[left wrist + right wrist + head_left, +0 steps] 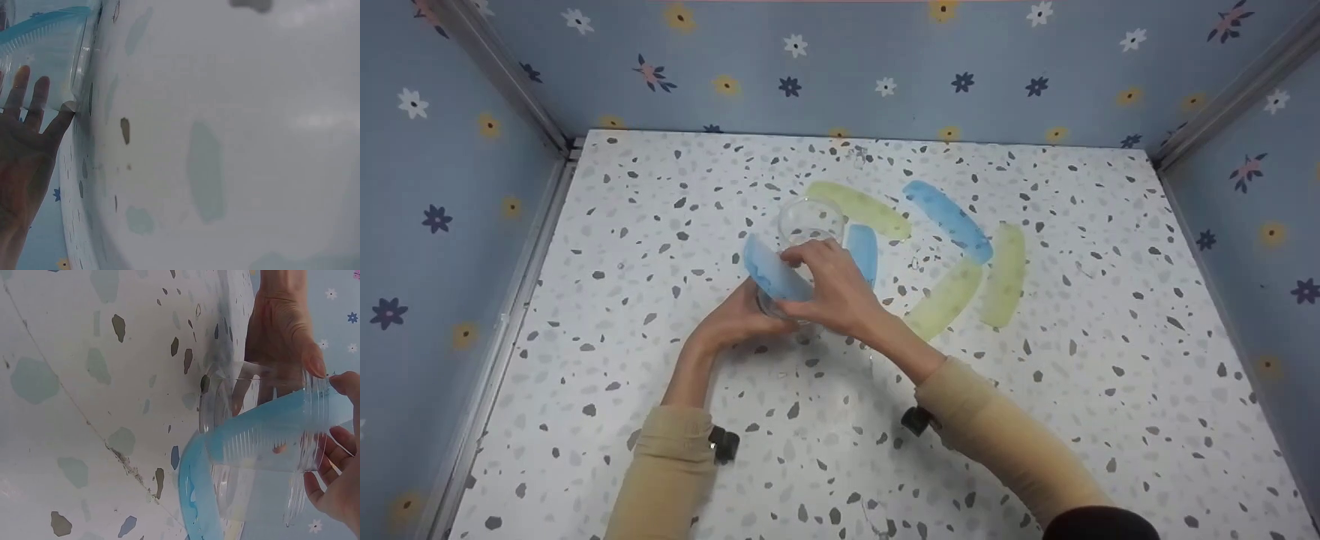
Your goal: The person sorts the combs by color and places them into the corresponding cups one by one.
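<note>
A clear plastic cup (808,219) stands on the speckled table (660,420), a little left of the middle. My left hand (744,313) grips the cup low on its near side; in the left wrist view its fingers (35,93) lie against the ribbed wall of the cup (48,53). My right hand (814,262) pinches a soft blue strip (771,274) against the cup's left side. In the right wrist view the blue strip (247,433) bends across the cup (264,455), with my right fingers (342,439) at its rim end.
Beyond and to the right of the cup lie loose strips: a short blue one (863,251), a yellow one (861,210), a long blue one (949,220) and two yellow ones (946,298) (1006,285). Flowered blue walls (450,225) close in three sides.
</note>
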`<state>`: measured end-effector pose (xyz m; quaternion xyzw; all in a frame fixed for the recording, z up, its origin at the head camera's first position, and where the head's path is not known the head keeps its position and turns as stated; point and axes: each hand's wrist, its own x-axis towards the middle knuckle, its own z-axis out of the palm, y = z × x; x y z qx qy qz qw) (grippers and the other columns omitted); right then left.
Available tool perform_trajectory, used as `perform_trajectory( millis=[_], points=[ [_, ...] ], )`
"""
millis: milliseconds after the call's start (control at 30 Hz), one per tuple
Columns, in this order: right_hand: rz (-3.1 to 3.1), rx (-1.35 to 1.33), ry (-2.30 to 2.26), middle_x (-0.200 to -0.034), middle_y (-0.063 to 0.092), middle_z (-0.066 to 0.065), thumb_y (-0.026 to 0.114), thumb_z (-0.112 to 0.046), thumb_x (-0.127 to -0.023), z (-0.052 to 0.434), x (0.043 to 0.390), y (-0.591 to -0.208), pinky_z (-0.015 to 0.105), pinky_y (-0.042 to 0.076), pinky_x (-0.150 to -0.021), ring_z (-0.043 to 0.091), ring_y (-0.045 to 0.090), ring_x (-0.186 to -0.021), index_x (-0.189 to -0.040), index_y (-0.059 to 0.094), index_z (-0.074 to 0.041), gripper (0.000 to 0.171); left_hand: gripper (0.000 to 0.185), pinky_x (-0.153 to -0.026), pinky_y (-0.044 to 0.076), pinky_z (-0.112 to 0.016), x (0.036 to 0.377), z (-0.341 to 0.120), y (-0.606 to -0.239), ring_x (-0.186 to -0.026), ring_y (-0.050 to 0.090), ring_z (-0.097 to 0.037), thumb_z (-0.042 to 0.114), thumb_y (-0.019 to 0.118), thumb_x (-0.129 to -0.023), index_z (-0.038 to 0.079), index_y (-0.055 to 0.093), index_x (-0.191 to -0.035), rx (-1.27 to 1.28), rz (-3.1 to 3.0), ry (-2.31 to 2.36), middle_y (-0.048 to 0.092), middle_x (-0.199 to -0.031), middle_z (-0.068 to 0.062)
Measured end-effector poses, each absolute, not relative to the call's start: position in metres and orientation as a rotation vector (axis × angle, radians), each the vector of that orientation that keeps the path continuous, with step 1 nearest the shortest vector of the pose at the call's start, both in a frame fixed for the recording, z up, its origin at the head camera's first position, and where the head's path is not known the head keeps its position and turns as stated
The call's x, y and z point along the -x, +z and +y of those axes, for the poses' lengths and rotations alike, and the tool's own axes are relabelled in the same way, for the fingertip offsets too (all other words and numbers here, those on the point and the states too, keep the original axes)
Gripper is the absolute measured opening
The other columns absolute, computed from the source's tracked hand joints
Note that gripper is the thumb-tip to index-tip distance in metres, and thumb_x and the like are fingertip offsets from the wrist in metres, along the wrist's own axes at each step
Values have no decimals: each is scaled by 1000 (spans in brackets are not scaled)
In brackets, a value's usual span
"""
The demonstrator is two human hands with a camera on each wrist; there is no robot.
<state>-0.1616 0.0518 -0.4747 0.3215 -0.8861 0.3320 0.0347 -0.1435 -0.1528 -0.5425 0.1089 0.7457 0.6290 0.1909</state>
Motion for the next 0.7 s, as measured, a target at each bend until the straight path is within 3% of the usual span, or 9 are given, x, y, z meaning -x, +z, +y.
perform_trajectory(
  millis=[100, 367, 700],
  points=[
    [-2708, -1026, 1045, -123, 71, 1, 82, -39, -83, 57, 162, -476, 38, 47, -104, 20, 58, -118, -131, 65, -16, 56, 96, -122, 37, -48, 146, -151, -544, -140, 49, -26, 21, 89, -76, 20, 35, -157, -344, 2131, 1750, 48, -156, -8],
    [-2706, -1126, 1159, -142, 60, 3, 79, -37, -90, 86, 171, -473, 43, 44, -117, 22, 50, -137, -141, 57, -12, 62, 103, -125, 32, -51, 150, -153, -544, -152, 37, -31, 8, 89, -74, 24, 33, -159, -452, 2080, 1832, 41, -162, -8],
    [-2871, -1200, 1179, -153, 50, -1, 74, -47, -93, 127, 183, -473, 47, 40, -122, 19, 42, -147, -149, 50, -20, 67, 109, -127, 29, -54, 150, -151, -543, -151, 38, -32, 9, 91, -72, 27, 30, -160, -420, 2077, 1812, 39, -163, -8]
  ],
)
